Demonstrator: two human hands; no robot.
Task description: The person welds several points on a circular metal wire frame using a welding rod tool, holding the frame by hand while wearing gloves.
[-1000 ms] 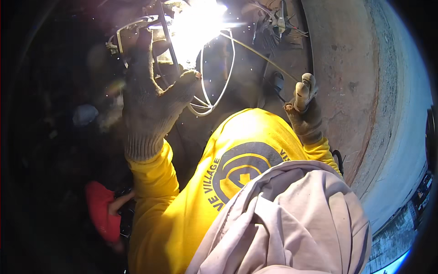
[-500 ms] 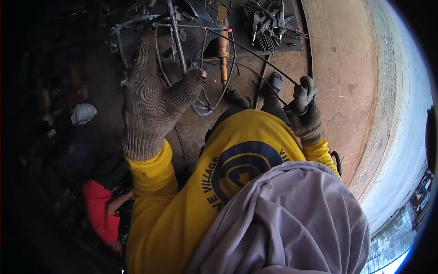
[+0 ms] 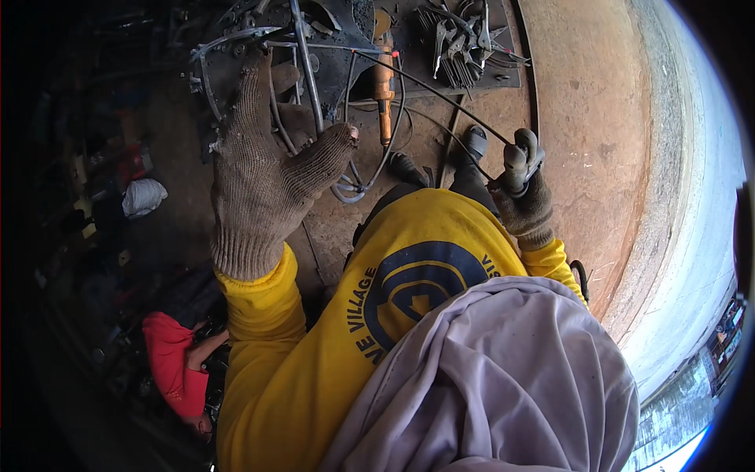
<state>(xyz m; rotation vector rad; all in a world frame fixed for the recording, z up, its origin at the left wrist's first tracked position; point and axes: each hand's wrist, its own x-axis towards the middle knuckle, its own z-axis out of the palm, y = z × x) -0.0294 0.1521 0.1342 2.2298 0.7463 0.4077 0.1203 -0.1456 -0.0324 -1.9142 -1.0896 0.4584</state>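
Bent-rod metal frame (image 3: pixel 303 75), lying on a dark steel plate (image 3: pixel 346 23) at the top of the view, on the ground. Left hand (image 3: pixel 263 169), in a grey knitted glove, laid flat over the frame with fingers extended and thumb spread wide; it presses on the rods rather than closing round them. Right hand (image 3: pixel 523 193), also gloved, closed round a welding electrode holder (image 3: pixel 525 153), from which a thin dark electrode rod (image 3: pixel 432 90) runs up and left toward the frame. An orange-handled tool (image 3: pixel 384 82) lies on the plate just right of the frame, and a cluster of pliers and scrap steel (image 3: pixel 464 39) sits near the plate's upper right corner. Thin wire loops (image 3: pixel 370 169) curl below the frame. Yellow sleeves cover both forearms. Pale concrete ground (image 3: pixel 598 118) lies to the right; a person in red (image 3: pixel 173 366) crouches at lower left.
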